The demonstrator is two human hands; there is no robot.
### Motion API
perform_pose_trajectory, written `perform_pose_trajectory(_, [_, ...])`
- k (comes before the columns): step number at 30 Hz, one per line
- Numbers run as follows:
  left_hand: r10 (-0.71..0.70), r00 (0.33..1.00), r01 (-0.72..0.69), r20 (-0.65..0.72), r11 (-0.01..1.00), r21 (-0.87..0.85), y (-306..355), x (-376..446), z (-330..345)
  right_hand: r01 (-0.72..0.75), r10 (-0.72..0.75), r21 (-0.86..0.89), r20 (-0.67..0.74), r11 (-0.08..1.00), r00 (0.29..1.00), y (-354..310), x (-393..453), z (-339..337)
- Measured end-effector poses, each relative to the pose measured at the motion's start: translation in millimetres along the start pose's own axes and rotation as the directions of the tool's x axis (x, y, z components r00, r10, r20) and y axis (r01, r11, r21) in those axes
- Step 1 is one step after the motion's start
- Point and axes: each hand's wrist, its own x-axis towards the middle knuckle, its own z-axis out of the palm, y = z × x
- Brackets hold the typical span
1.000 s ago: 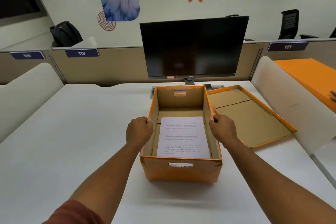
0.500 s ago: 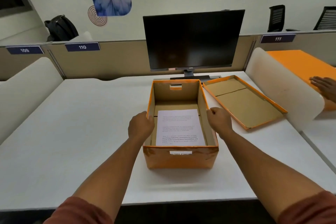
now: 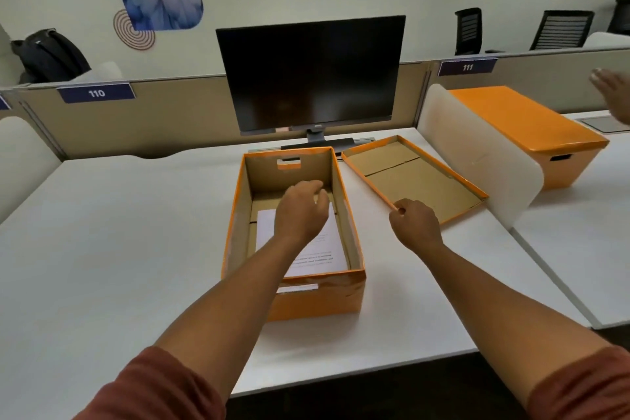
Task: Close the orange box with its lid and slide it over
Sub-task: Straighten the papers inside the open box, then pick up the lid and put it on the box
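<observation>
Orange box (image 3: pixel 317 297) sits open on the white desk (image 3: pixel 102 232), just in front of the dark monitor (image 3: pixel 310 75), with a printed sheet of paper (image 3: pixel 317 249) lying flat on its floor. Its lid (image 3: pixel 412 177) lies upside down (brown cardboard inside facing up) on the desk just right of the box, near the white divider (image 3: pixel 477 154). From the head view, the left hand (image 3: pixel 301 208) hangs over the open box with fingers loosely curled, gripping nothing. The right hand (image 3: pixel 414 223) is curled at the lid's near edge, thumb and fingers pinching its orange rim. Beyond the divider stands a second orange box (image 3: pixel 531 133) with its lid on, and another person's hand (image 3: pixel 613 92) shows at the far right.
</observation>
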Motion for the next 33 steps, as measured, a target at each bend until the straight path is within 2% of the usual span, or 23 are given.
perform_pose_trajectory(10, [-0.04,0.995,0.049,0.089,0.993,-0.105,63.5,49.0,89.3,0.09,-0.075,-0.193,0.085,0.977,0.994,71.7,53.5,-4.0])
perform_pose_trajectory(18, [-0.137,0.978,0.153,0.158,0.984,-0.092,78.7,66.1,145.2,0.226,-0.156,-0.384,0.206,0.895,0.966,96.2,75.6,19.2])
perform_pose_trajectory(23, [-0.182,0.97,0.2,0.16,0.974,-0.105,80.3,73.4,157.2,0.273,-0.179,-0.435,0.245,0.858,0.953,110.7,78.7,30.7])
perform_pose_trajectory(29, [-0.183,0.969,0.202,0.164,0.973,-0.113,77.2,74.1,162.7,0.28,-0.229,-0.376,0.175,0.883,0.958,112.5,76.4,29.7])
perform_pose_trajectory(33, [-0.191,0.97,0.212,0.153,0.967,-0.139,75.9,72.5,157.3,0.272,-0.284,-0.325,0.011,0.906,0.959,92.8,75.7,11.1])
